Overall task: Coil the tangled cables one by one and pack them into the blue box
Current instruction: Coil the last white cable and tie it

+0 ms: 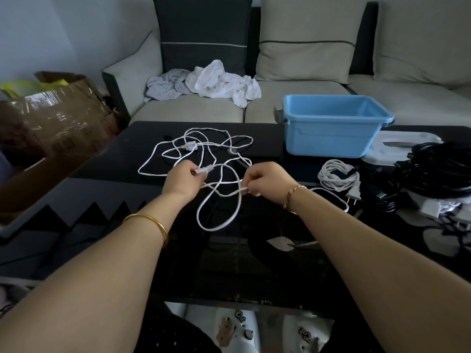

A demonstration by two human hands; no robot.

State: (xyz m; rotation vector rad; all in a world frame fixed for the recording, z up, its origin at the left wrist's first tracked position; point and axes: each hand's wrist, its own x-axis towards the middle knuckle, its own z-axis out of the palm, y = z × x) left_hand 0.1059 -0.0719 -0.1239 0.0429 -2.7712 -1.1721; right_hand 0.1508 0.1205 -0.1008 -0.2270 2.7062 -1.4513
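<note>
A tangle of white cables (204,146) sprawls over the black glass table (254,263). My left hand (184,179) pinches a white connector end (204,170) of one cable. My right hand (267,183) pinches the same white cable a little to the right, and a loop (219,215) hangs down between the two hands. The blue box (331,123) stands open at the table's far right with nothing visible inside. A coiled white cable with a two-pin plug (339,178) lies right of my right hand.
A heap of black cables (438,171) and a white lid (397,149) sit at the right edge, with a white power strip (433,208) below. A sofa with crumpled clothes (219,82) is behind the table. A cardboard box (51,118) stands to the left.
</note>
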